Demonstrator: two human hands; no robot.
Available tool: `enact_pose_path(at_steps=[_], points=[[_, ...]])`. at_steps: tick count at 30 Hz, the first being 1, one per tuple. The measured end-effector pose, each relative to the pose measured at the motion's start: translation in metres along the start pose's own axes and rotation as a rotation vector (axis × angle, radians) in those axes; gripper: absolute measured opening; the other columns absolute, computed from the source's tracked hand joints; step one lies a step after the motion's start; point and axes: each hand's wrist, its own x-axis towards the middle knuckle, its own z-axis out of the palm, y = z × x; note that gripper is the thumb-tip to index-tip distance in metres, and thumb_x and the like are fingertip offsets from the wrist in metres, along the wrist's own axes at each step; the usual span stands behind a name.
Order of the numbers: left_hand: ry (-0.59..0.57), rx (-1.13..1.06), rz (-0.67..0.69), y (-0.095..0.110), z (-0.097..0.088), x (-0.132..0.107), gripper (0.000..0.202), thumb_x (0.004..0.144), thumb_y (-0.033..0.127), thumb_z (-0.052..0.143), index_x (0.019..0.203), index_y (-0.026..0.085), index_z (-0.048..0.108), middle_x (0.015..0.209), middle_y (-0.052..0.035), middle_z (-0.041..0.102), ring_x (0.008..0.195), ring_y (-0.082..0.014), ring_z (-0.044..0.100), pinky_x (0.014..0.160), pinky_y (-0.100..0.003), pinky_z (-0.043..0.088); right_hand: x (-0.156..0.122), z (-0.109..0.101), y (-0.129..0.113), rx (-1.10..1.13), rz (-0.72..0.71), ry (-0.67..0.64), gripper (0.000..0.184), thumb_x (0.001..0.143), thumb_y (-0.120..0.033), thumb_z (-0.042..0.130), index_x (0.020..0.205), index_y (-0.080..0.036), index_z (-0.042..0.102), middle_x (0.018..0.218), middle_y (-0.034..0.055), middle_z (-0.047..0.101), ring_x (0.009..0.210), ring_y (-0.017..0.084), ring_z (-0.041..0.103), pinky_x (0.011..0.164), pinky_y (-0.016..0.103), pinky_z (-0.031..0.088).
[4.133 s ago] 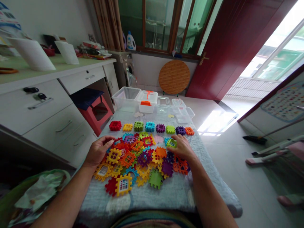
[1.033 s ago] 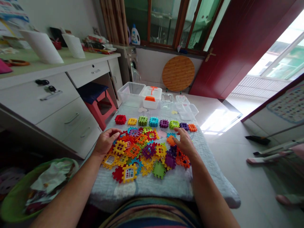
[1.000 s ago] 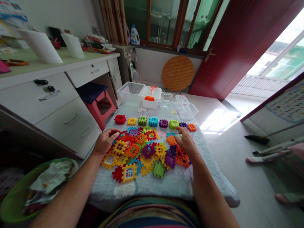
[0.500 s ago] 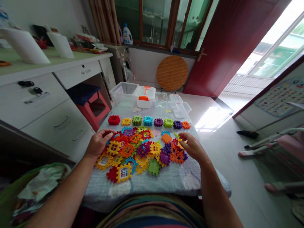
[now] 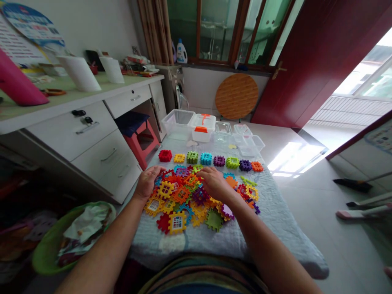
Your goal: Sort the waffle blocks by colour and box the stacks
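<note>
Head view. Along the far edge of the table, clear plastic containers: an open bin by the far left corner; just beside it, a box with lid on and orange latch, contents too hazy to tell; toward the far right corner, see-through trays, hard to tell from lids. Below the left edge, a green basket full of crumpled white stuff and darker scraps.

Over soft, grey-blue cloth, a row of eight small stacks, red leftmost, orange rightmost. Between row and near edge, a heap of flat plastic squares with notched rims, some solid, some windowed, overlapping at odd tilts.

At the heap's left side, left hand, half curled, thumb close to fingers; cannot tell whether gripping. Right hand right over the heap, palm down, fingers bent, fingertips partly hidden; cannot tell whether holding anything.
</note>
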Motion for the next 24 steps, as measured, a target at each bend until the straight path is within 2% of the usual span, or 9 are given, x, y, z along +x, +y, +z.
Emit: enact_pose_path(at_steps=[2, 5, 7, 11, 14, 17, 20, 22, 24], points=[[-0.017, -0.014, 0.002, 0.001, 0.0, -0.001, 0.051, 0.082, 0.06, 0.055, 0.096, 0.014, 0.071, 0.083, -0.0058, 0.071, 0.079, -0.0212, 0.064, 0.075, -0.03, 0.049, 0.015, 0.001, -0.001, -0.045, 0.051, -0.031, 0.032, 0.087, -0.01, 0.048, 0.108, -0.023, 0.068, 0.106, 0.0082, 0.067, 0.098, 0.021, 0.057, 0.084, 0.032, 0.042], [-0.047, -0.038, -0.001, 0.001, -0.001, -0.001, 0.048, 0.083, 0.057, 0.056, 0.098, 0.014, 0.07, 0.084, -0.0051, 0.071, 0.077, -0.0203, 0.064, 0.072, -0.029, 0.049, 0.03, 0.003, -0.005, -0.07, 0.155, -0.093, 0.02, 0.089, -0.024, 0.051, 0.098, -0.023, 0.068, 0.094, 0.0082, 0.07, 0.088, 0.022, 0.061, 0.075, 0.032, 0.042], [-0.055, -0.042, -0.007, 0.0, -0.001, -0.001, 0.045, 0.084, 0.056, 0.056, 0.097, 0.015, 0.07, 0.084, -0.0043, 0.071, 0.077, -0.0197, 0.064, 0.071, -0.028, 0.048, 0.035, 0.006, -0.009, -0.075, 0.244, -0.108, 0.019, 0.088, -0.032, 0.052, 0.095, -0.024, 0.068, 0.09, 0.008, 0.071, 0.084, 0.023, 0.063, 0.071, 0.031, 0.042], [-0.055, -0.029, -0.01, 0.0, -0.001, -0.001, 0.044, 0.084, 0.055, 0.056, 0.094, 0.015, 0.07, 0.084, -0.0036, 0.071, 0.08, -0.0192, 0.063, 0.074, -0.028, 0.048, 0.039, 0.016, -0.014, -0.048, 0.298, -0.083, 0.018, 0.081, -0.027, 0.057, 0.096, -0.021, 0.066, 0.092, 0.0088, 0.071, 0.084, 0.022, 0.064, 0.071, 0.029, 0.041], [-0.064, -0.025, -0.022, 0.001, -0.001, -0.001, 0.047, 0.084, 0.057, 0.055, 0.096, 0.015, 0.069, 0.084, -0.0038, 0.071, 0.078, -0.0193, 0.063, 0.073, -0.028, 0.048, 0.041, 0.022, -0.011, 0.115, 0.327, -0.013, 0.019, 0.077, -0.022, 0.06, 0.095, -0.021, 0.064, 0.087, 0.0052, 0.07, 0.078, 0.018, 0.062, 0.066, 0.026, 0.04], [-0.065, -0.023, -0.022, 0.004, -0.001, -0.003, 0.047, 0.083, 0.058, 0.054, 0.096, 0.015, 0.069, 0.084, -0.0036, 0.071, 0.078, -0.0198, 0.063, 0.073, -0.028, 0.048, 0.038, 0.02, 0.004, 0.411, 0.414, 0.052, 0.014, 0.075, -0.022, 0.06, 0.089, -0.02, 0.063, 0.068, -0.002, 0.063, 0.062, 0.012, 0.055, 0.058, 0.022, 0.037], [-0.028, 0.002, -0.014, 0.005, -0.001, -0.004, 0.046, 0.083, 0.058, 0.055, 0.094, 0.015, 0.07, 0.083, -0.0029, 0.07, 0.078, -0.0194, 0.062, 0.073, -0.027, 0.047, 0.023, 0.005, 0.032, 0.722, 0.435, 0.142, 0.014, 0.074, -0.026, 0.058, 0.085, -0.018, 0.06, 0.061, -0.0054, 0.054, 0.054, 0.01, 0.049, 0.053, 0.021, 0.037], [-0.004, 0.022, -0.01, 0.005, -0.001, -0.003, 0.046, 0.083, 0.057, 0.055, 0.094, 0.016, 0.07, 0.082, -0.0022, 0.07, 0.077, -0.0192, 0.062, 0.071, -0.027, 0.047, 0.006, -0.009, 0.056, 0.813, 0.41, 0.228, 0.02, 0.072, -0.031, 0.059, 0.087, -0.017, 0.06, 0.065, -0.0041, 0.056, 0.057, 0.01, 0.051, 0.056, 0.023, 0.04], [-0.004, 0.031, -0.001, 0.004, -0.001, -0.002, 0.045, 0.083, 0.056, 0.054, 0.096, 0.017, 0.07, 0.082, -0.0019, 0.07, 0.077, -0.0193, 0.062, 0.071, -0.027, 0.047, -0.013, -0.021, 0.079, 0.803, 0.435, 0.313, 0.027, 0.07, -0.036, 0.063, 0.089, -0.017, 0.061, 0.067, -0.0035, 0.058, 0.058, 0.01, 0.052, 0.056, 0.024, 0.041]])
